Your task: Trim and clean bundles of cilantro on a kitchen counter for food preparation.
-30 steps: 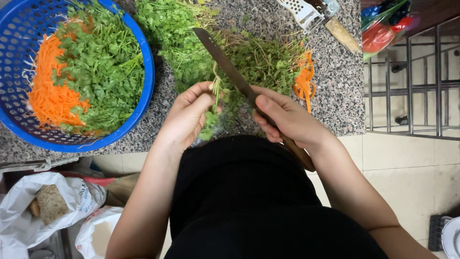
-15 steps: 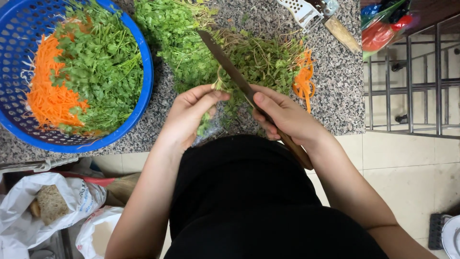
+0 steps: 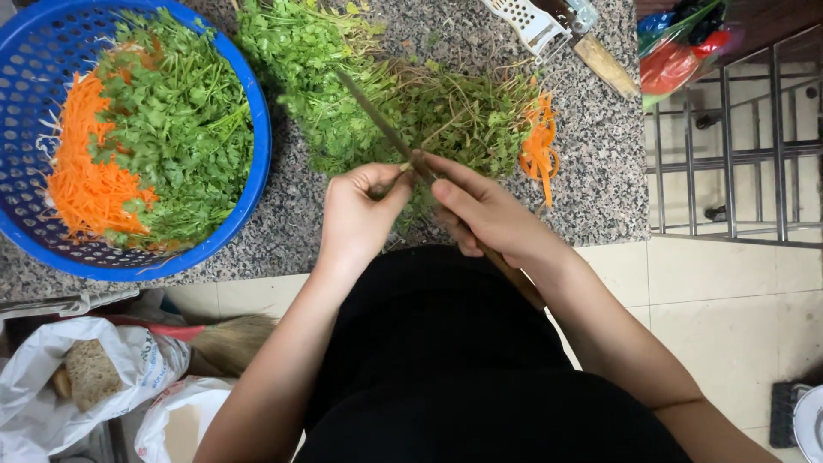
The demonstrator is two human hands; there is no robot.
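1. A speckled grey stone bench [image 3: 591, 197] fills the upper part of the view, with pale floor tiles below it and a metal rack [image 3: 737, 154] at the right.
2. On the floor at lower left lie two white plastic bags [image 3: 51, 386], crumpled and open; one shows a brownish lump inside. A straw broom head [image 3: 227, 339] lies just beside them.
3. At the top right corner a red and green plastic bag [image 3: 677, 51] sits bunched behind the rack.
4. A round blue basket [image 3: 257, 163] stands on the left of the bench, holding shredded carrot [image 3: 81, 163] and picked green leaves [image 3: 176, 129].
5. A loose pile of leafy herbs [image 3: 343, 86] lies on the bench at centre, with a few carrot strips [image 3: 538, 146] at its right edge. A white grater [image 3: 531, 21] and a wooden-handled tool lie beyond it.
6. The left hand [image 3: 360, 214] is curled, its fingers pinching a small bunch of herb stems at the near edge of the pile.
7. The right hand [image 3: 484, 214] is closed round the wooden handle of a knife [image 3: 377, 120], forefinger stretched along it; the blade slants up and left over the herbs, meeting the stems right by the left fingertips.
8. Both forearms angle inward from the body, wrists close together above the bench edge.
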